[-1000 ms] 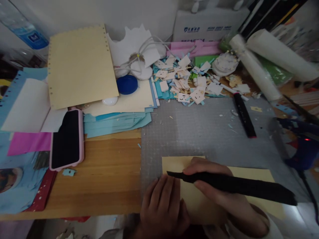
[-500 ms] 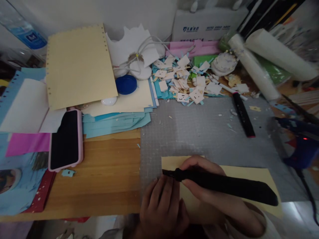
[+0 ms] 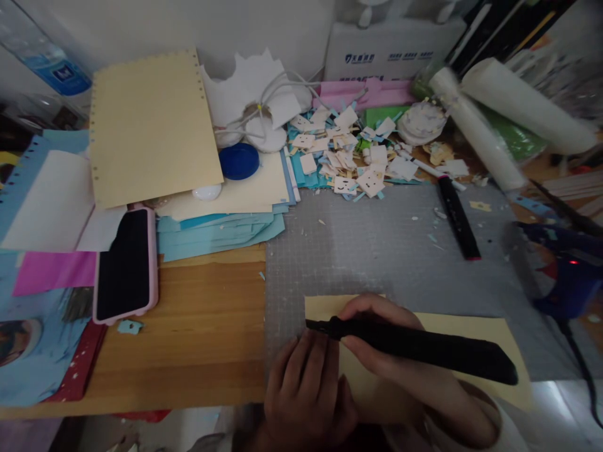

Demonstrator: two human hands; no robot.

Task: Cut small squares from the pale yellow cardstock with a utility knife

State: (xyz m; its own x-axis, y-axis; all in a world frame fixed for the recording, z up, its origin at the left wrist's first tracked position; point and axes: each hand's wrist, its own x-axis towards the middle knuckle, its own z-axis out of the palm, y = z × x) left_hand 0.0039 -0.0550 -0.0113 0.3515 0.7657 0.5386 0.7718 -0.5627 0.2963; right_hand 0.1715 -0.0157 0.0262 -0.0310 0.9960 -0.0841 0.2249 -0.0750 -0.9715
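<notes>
My right hand point(image 3: 377, 339) is closed around a long black craft knife point(image 3: 424, 351), which lies slanted across the fingers. The knife's narrow dark tip points left and meets the left edge of a cream paper sheet point(image 3: 464, 329). Just below that tip, my left hand point(image 3: 306, 389) lies with fingers stretched out, pressing the sheet onto a grey cutting mat point(image 3: 358, 245). The left fingertips are close to the blade end. Part of the sheet is hidden under both hands.
Small cut paper pieces point(image 3: 343, 150) are heaped at the mat's back edge. A black marker point(image 3: 458, 216) and a glue gun point(image 3: 565, 270) with a lit red light lie right. A phone point(image 3: 125, 267), stacked blue paper point(image 3: 221, 235) and a blue lid point(image 3: 239, 161) are left.
The knife's rear end has shifted very slightly left and up with my right hand. My left hand and the sheet look the same.
</notes>
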